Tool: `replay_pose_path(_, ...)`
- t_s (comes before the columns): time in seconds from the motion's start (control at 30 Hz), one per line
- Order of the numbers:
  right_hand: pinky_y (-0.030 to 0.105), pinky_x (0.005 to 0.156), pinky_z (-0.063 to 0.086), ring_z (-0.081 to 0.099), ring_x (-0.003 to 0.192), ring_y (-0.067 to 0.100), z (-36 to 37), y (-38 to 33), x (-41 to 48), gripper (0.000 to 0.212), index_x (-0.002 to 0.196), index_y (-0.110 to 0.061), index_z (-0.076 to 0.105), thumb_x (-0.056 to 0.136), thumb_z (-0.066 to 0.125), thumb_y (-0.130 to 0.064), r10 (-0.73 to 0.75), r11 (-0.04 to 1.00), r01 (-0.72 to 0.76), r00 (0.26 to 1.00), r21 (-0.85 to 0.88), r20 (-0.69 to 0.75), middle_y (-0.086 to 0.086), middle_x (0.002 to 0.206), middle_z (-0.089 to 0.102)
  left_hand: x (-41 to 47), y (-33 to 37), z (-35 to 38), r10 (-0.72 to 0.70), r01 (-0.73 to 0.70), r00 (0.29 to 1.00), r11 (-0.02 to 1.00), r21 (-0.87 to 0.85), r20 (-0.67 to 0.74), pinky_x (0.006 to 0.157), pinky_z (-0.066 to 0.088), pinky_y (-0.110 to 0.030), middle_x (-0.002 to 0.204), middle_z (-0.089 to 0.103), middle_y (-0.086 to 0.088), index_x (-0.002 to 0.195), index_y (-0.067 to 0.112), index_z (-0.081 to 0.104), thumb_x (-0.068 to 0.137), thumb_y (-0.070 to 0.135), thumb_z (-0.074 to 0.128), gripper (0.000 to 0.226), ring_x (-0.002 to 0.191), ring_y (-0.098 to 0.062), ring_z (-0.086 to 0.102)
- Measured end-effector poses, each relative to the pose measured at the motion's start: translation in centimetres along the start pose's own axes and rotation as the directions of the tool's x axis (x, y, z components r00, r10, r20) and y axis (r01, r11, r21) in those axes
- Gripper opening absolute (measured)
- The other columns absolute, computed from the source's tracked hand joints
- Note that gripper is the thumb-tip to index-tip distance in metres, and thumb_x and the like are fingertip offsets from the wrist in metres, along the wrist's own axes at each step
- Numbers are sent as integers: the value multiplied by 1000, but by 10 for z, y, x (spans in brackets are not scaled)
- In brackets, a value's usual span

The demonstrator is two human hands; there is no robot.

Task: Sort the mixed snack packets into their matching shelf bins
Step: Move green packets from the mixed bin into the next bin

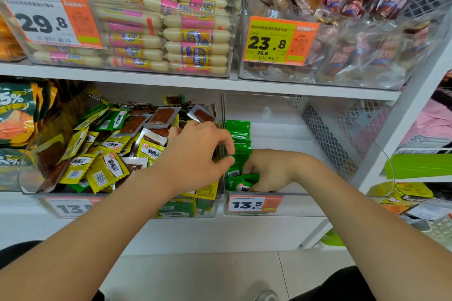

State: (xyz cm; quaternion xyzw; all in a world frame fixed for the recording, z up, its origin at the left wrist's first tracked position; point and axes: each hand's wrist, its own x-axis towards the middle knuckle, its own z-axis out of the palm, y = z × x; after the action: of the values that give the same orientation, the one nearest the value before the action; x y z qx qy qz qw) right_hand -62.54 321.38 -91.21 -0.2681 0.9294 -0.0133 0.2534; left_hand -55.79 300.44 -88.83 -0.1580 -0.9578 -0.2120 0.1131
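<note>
Working the lower shelf [244, 234]. Reaching over the right wall of the mixed bin [31, 186], heaped with yellow, green and brown packets [102, 171]. Filling the neighbouring bin [318, 195] along its left wall. Curling the left hand [195, 151] over the divide, pinching something or nothing, cannot tell. Clutching green packets [238, 134] with the right hand [269, 171] at the front left corner, likely squaring the row upright.

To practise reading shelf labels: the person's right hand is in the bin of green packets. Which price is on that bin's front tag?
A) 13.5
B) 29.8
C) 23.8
A: the right hand grips green packets in the lower right bin, and the tag on its front reads 13.5.
</note>
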Motion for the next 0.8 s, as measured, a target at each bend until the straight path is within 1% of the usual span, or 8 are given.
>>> replay_pose_path(0.13, 43, 92, 57, 67, 103, 27, 0, -2, 0, 43, 112, -15, 74, 83, 79, -46, -5, 999, 9, 996, 48, -87, 7, 108, 73, 0, -1, 0, 4, -4, 1000, 1000, 3, 11, 101, 34, -51, 105, 57, 20, 100, 48, 61, 91, 57, 63, 13, 111, -14, 49)
replay_pose_path(0.23, 35, 69, 49, 59, 81, 24, 1, -5, 1, 31, 90, -17, 69, 87, 77, -46, 8, 1000, -8, 1000, 28, -13, 0, 83, 66, 1, -2, 0, 5, -5, 1000, 1000, 1, 15, 101, 34, -51, 105, 57, 19, 100, 48, 61, 91, 57, 63, 13, 111, -14, 49)
replay_pose_path(0.3, 33, 68, 45, 58, 84, 24, 0, -11, 1, 32, 102, -15, 69, 91, 73, -45, 10, 1000, -10, 1000, -26, 5, 0, 90, 64, 1, -2, 1, 5, -5, 1000, 1000, -3, 17, 100, 34, -51, 105, 57, 19, 100, 47, 61, 91, 57, 63, 13, 112, -14, 49)
replay_pose_path(0.4, 36, 82, 53, 62, 99, 27, -2, -17, 1, 41, 126, -16, 67, 96, 68, -44, 14, 997, -12, 1000, -73, 27, 2, 109, 67, 1, -1, 1, 9, -9, 1000, 1000, -3, 9, 98, 33, -50, 104, 57, 19, 99, 47, 61, 91, 56, 63, 12, 111, -14, 49)
replay_pose_path(0.47, 37, 83, 55, 64, 98, 26, -3, -16, 2, 30, 113, -18, 68, 97, 66, -44, 22, 998, -17, 996, -59, 86, 1, 105, 69, 0, -1, 2, 10, -10, 1000, 1000, -3, 3, 97, 33, -49, 102, 56, 18, 98, 47, 60, 92, 56, 62, 11, 109, -14, 49)
replay_pose_path(0.53, 31, 70, 50, 63, 88, 22, -2, -13, 2, 22, 97, -21, 64, 99, 65, -44, 52, 999, -50, 989, -17, 140, -3, 95, 67, 0, -1, 2, 12, -12, 1000, 1000, -5, 4, 97, 34, -49, 102, 56, 19, 99, 47, 60, 92, 56, 62, 11, 109, -15, 49)
replay_pose_path(0.63, 27, 69, 48, 62, 93, 19, -2, -11, 3, 36, 122, -13, 61, 100, 65, -42, 82, 995, -92, 979, 49, 186, 0, 106, 66, -1, -1, 2, 15, -15, 1000, 1000, -1, 3, 97, 34, -49, 102, 56, 19, 99, 48, 59, 92, 56, 61, 11, 109, -14, 49)
replay_pose_path(0.8, 23, 57, 49, 59, 67, 11, 1, -5, 4, 22, 84, -21, 56, 97, 72, -30, 55, 971, -97, 980, 218, 191, -5, 77, 60, 0, -1, 2, 17, -17, 1000, 1000, 1, 3, 96, 34, -48, 104, 57, 19, 99, 48, 59, 93, 57, 61, 11, 109, -14, 49)
